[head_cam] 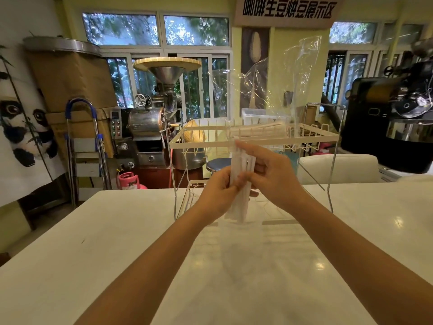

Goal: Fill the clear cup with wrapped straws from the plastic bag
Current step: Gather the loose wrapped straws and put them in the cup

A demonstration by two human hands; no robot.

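Straws: we see a bunch of white paper-wrapped straws (240, 181) held upright above the table (117, 242), just in front of the wire rack (255, 138).
Left hand: our left hand (216, 195) has its fingers curled round the lower half of the bunch.
Right hand: our right hand (273, 174) pinches the upper part, fingertips on the wrappers.
Hidden: the middle of the bunch is covered by both hands; we cannot count the straws. We cannot make out a clear cup.
Plastic bag: a clear, crinkled plastic bag (269, 90) stands up from the rack's top tier, with more straws lying inside at its base; its edges are hard to trace against the windows.
Writing: the sign (289, 8) at top carries bold black Chinese characters, its upper edge cut off.
Materials: glossy white table; thin cream-coated wire rack with metal legs.
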